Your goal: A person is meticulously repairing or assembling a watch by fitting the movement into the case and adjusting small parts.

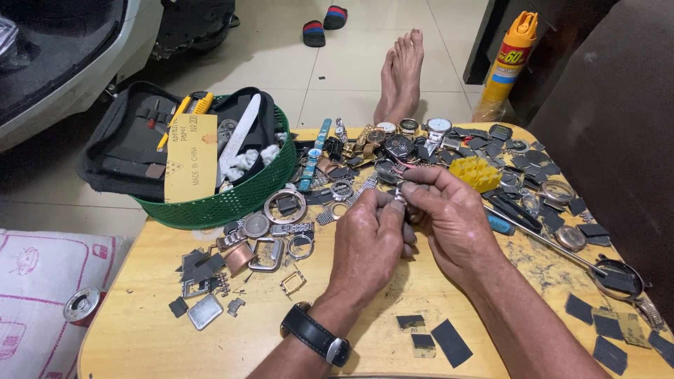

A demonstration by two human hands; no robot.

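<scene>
My left hand (368,242) and my right hand (449,214) meet over the middle of a low yellow wooden table (140,330). Both pinch one small metal watch part (400,195) between thumbs and fingertips. A black watch with a silver buckle (316,335) sits on my left wrist. Loose watch cases, bezels and buckles (270,235) lie just left of my hands. Several whole watches (414,133) lie at the far edge. A yellow ridged block (476,173) rests right behind my right hand.
A green mesh basket (225,200) holds a black tool pouch, sandpaper and a file at the far left. Dark sandpaper scraps (449,342) litter the near and right side. A spray can (509,63) stands on the floor beyond, beside bare feet (401,74). A cushion (42,281) lies left.
</scene>
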